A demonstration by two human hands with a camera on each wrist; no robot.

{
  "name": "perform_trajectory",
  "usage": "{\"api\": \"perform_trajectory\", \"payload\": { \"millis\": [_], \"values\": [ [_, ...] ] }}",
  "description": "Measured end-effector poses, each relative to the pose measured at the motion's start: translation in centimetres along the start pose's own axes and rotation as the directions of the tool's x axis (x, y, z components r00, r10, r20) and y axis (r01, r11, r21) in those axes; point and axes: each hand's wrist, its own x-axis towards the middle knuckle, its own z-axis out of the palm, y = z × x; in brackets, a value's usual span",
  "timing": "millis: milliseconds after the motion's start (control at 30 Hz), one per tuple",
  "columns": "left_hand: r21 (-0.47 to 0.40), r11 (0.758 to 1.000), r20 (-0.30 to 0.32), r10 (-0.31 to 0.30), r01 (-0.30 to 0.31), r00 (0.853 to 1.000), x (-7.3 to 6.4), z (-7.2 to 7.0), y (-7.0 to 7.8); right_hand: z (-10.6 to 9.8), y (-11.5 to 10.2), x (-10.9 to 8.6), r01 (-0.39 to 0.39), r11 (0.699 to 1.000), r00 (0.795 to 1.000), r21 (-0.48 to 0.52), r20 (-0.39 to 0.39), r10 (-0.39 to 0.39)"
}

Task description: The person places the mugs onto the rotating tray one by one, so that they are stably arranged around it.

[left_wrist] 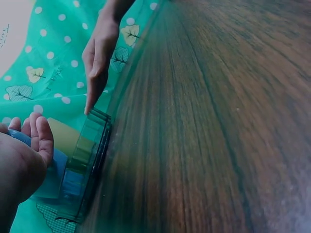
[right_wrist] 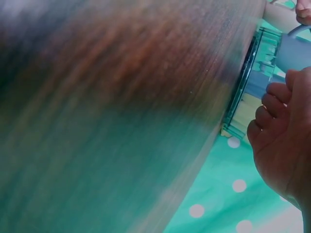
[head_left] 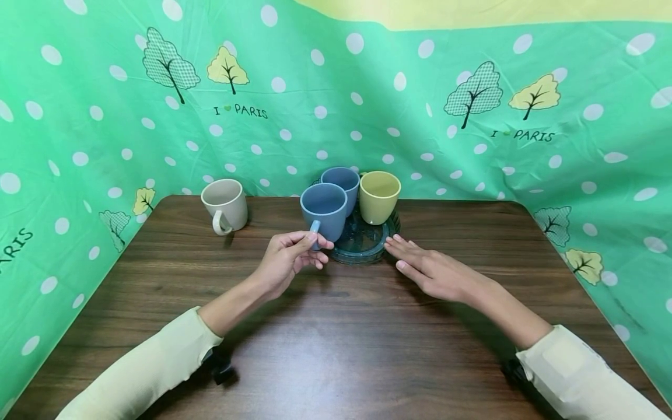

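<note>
My left hand (head_left: 287, 261) pinches the handle of a blue mug (head_left: 324, 214) between thumb and fingers. The mug is upright over the left part of a round, clear glass dish (head_left: 362, 244). A second blue mug (head_left: 345, 179) stands just behind it, partly hidden. Beside that, a yellow mug (head_left: 380, 197) sits on the dish's back right part. My right hand (head_left: 438, 273) has its fingers straight, fingertips right at the dish's right front rim. In the right wrist view the glass wall (right_wrist: 243, 92) shows close to the right hand's fingers.
An off-white mug (head_left: 227, 205) stands at the table's back left, its handle toward the front. The dark wooden table (head_left: 336, 350) ends at a green polka-dot cloth (head_left: 294, 76) hanging behind and along both sides.
</note>
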Motion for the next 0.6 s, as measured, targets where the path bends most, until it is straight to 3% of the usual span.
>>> {"api": "perform_trajectory", "payload": {
  "millis": [600],
  "values": [
    [0.018,1.000,0.033,0.010,-0.011,0.999,1.1,1.0,-1.2,0.1,0.0,0.0,-0.006,1.000,1.000,0.021,0.003,0.006]
  ]
}}
